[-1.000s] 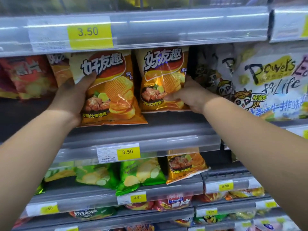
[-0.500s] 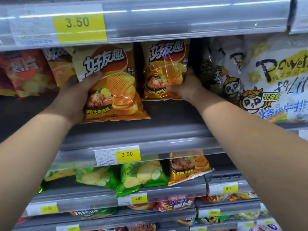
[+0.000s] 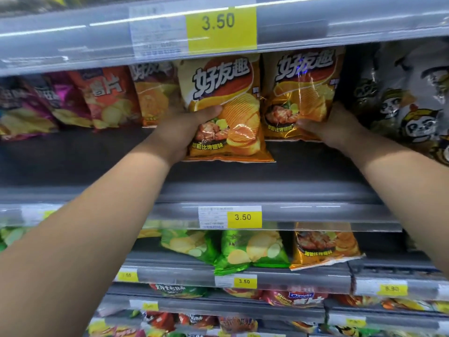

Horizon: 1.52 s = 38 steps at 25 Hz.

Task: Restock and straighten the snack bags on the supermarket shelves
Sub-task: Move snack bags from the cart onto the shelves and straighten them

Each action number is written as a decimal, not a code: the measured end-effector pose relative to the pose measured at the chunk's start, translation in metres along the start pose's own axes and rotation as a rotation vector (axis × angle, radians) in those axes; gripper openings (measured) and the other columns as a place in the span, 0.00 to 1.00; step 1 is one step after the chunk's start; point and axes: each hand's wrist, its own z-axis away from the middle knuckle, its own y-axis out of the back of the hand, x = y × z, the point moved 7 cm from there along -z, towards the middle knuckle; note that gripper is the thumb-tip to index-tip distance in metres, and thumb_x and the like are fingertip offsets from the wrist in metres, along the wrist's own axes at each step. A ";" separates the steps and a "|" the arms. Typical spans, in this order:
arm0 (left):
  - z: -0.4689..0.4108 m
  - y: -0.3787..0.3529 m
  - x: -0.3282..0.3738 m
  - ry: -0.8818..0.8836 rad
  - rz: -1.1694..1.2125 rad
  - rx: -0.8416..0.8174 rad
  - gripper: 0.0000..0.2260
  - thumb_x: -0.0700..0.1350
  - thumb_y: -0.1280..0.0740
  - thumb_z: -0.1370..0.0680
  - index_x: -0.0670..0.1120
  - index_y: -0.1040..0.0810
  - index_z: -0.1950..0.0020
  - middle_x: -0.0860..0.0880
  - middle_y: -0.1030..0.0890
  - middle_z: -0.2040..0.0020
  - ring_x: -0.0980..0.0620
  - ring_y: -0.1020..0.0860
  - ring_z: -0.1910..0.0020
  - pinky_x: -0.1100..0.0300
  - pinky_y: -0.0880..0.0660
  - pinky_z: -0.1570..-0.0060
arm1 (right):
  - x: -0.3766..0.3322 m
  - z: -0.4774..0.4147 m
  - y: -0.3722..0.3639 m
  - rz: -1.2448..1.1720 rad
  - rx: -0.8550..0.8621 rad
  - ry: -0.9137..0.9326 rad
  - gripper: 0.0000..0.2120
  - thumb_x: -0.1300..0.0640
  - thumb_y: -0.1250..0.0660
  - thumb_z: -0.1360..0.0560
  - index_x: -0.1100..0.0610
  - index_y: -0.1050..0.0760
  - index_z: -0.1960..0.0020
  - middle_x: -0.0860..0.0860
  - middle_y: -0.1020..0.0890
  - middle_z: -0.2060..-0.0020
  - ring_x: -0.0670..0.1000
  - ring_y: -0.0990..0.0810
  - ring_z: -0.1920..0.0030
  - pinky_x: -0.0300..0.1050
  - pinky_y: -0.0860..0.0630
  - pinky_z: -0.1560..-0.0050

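From the head camera I see my left hand (image 3: pixel 184 135) gripping the nearer orange chip bag (image 3: pixel 228 105) by its left edge. The thumb lies across the printed front and the fingers are hidden behind the pack. That bag stands upright on the dark shelf (image 3: pixel 97 164), about midway along it and well back from the front rail. Its bottom seam is down at the deck.

My right hand (image 3: pixel 337 130) holds the second orange chip bag (image 3: pixel 301 91) at its lower right corner. The thumb is curled onto the front and the rest of the hand wraps the side. This bag stands just to the right of the first and deeper toward the back of the shelf, with their edges touching or nearly so.

Panda-print bags (image 3: pixel 401 110) crowd the right end of the shelf, against my right hand. A red bag (image 3: pixel 109 96) and purple bags (image 3: pixel 24 108) lean along the left end. A yellow 3.50 price tag (image 3: pixel 244 217) sits on the front rail. Green bags (image 3: pixel 252 249) lie on the shelf below.
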 end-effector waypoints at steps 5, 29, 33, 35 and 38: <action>-0.019 0.013 0.011 -0.103 -0.091 0.096 0.36 0.44 0.19 0.40 0.50 0.31 0.35 0.48 0.18 0.41 0.47 0.18 0.43 0.45 0.22 0.41 | 0.001 -0.002 0.000 0.002 0.033 -0.017 0.40 0.43 0.23 0.34 0.57 0.33 0.28 0.56 0.25 0.33 0.58 0.26 0.34 0.52 0.31 0.32; -0.045 0.000 -0.012 -0.139 -0.564 0.067 0.38 0.46 0.22 0.29 0.45 0.39 0.25 0.51 0.25 0.34 0.52 0.25 0.38 0.65 0.28 0.40 | -0.002 0.007 0.005 -0.023 0.084 -0.054 0.34 0.53 0.27 0.26 0.59 0.39 0.26 0.56 0.28 0.31 0.57 0.30 0.31 0.41 0.36 0.37; -0.043 -0.001 -0.022 -0.101 -0.574 0.039 0.36 0.48 0.24 0.27 0.47 0.40 0.25 0.49 0.27 0.31 0.48 0.28 0.32 0.60 0.32 0.36 | -0.001 0.004 0.001 0.033 0.038 -0.060 0.35 0.50 0.29 0.25 0.58 0.41 0.25 0.56 0.30 0.29 0.58 0.32 0.30 0.46 0.36 0.32; -0.041 0.000 -0.020 -0.094 -0.576 0.027 0.37 0.49 0.24 0.27 0.48 0.41 0.25 0.48 0.28 0.29 0.47 0.29 0.31 0.56 0.32 0.33 | 0.000 0.001 -0.001 0.033 0.018 -0.059 0.36 0.49 0.29 0.26 0.57 0.41 0.25 0.56 0.30 0.29 0.58 0.32 0.30 0.47 0.36 0.32; -0.031 0.000 -0.014 -0.063 -0.592 0.001 0.39 0.50 0.24 0.28 0.47 0.42 0.24 0.49 0.28 0.30 0.48 0.29 0.31 0.59 0.33 0.35 | 0.001 0.001 0.000 0.053 -0.013 -0.063 0.38 0.46 0.27 0.29 0.56 0.39 0.25 0.56 0.29 0.30 0.59 0.30 0.31 0.51 0.34 0.31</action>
